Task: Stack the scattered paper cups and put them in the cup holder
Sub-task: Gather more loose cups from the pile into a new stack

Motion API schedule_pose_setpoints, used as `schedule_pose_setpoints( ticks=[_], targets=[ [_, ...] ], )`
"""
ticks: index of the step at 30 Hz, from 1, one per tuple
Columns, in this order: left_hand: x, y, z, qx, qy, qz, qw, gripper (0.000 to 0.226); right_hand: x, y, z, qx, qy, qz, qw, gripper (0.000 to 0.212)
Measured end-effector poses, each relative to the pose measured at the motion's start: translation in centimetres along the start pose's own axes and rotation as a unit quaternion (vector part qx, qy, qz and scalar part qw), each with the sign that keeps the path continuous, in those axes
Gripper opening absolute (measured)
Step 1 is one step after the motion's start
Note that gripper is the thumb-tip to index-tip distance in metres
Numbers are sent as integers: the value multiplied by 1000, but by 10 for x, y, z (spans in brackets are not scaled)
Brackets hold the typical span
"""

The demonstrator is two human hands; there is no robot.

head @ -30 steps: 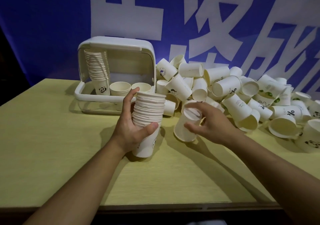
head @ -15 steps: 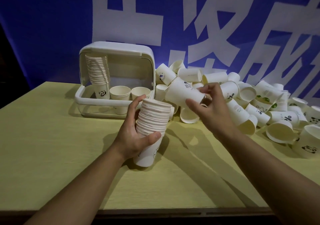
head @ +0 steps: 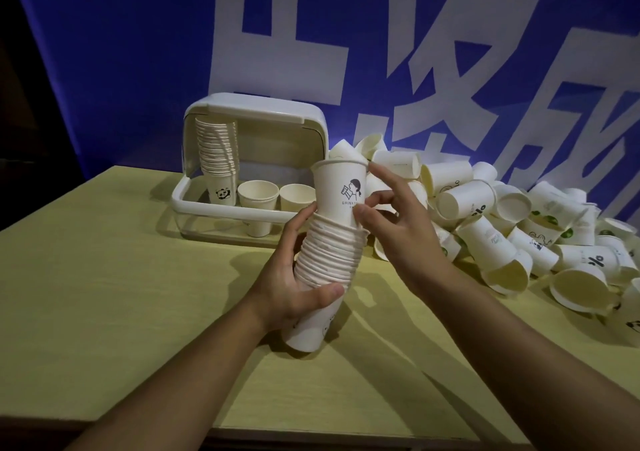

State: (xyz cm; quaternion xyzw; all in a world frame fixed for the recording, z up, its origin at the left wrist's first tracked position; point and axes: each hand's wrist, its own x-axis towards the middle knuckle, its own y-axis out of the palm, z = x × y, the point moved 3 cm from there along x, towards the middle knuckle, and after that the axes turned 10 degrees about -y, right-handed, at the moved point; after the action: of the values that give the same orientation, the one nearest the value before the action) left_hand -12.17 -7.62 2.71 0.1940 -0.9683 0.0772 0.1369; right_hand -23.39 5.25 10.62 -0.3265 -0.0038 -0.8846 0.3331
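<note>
From my head camera: my left hand point(head: 294, 287) wraps its grip around a tall stack of paper cups point(head: 327, 263), tilted above the yellow tabletop point(head: 121, 277). My right hand point(head: 394, 228) pinches a printed cup point(head: 341, 196), its base just entering the stack's top. It should go in straight, then press down. The cup holder point(head: 256, 173) stands behind; loose cups point(head: 502, 228) pile right, some cut off by the frame.
</note>
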Motion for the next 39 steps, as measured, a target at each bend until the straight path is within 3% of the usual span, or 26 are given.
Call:
schedule_pose_setpoints(
  ticks=[3, 7, 11, 16, 19, 22, 24, 27, 30, 34, 39],
  targets=[
    [0, 0, 2, 3, -2, -2, 1000, 102, -4, 0, -2, -23, 3, 11, 1000, 42],
    [2, -1, 5, 5, -10, -1, 1000, 102, -4, -3, -10, 12, 24, 19, 999, 68],
    [2, -2, 6, 9, -9, 0, 1000, 102, 4, -6, -13, -10, 34, 67, 997, 65],
    [3, -4, 7, 3, -12, 11, 1000, 101, 6, -8, -16, 29, 46, 86, 995, 83],
    [4, -3, 7, 6, -11, 7, 1000, 99, 9, -9, -15, 7, 57, 98, 994, 68],
    [6, -5, 7, -3, -17, -26, 1000, 107, 1, -4, -16, 32, 36, 83, 995, 38],
    [7, -9, 7, -3, -16, -44, 999, 116, -7, 0, -20, 1, 19, 74, 997, 35],
    [8, -10, 6, -14, -4, -42, 999, 111, -9, -1, -30, -87, -10, 51, 995, 34],
    [8, -10, 6, -20, -5, -46, 999, 103, 10, -8, -43, -249, -38, 31, 967, 41],
    [8, -12, 7, -10, -16, -49, 999, 100, 48, -17, -63, -505, -19, 79, 859, 70],
    [9, -13, 8, -13, -23, -50, 998, 101, 73, -16, -85, -537, 10, 149, 830, 80]
  ],
)
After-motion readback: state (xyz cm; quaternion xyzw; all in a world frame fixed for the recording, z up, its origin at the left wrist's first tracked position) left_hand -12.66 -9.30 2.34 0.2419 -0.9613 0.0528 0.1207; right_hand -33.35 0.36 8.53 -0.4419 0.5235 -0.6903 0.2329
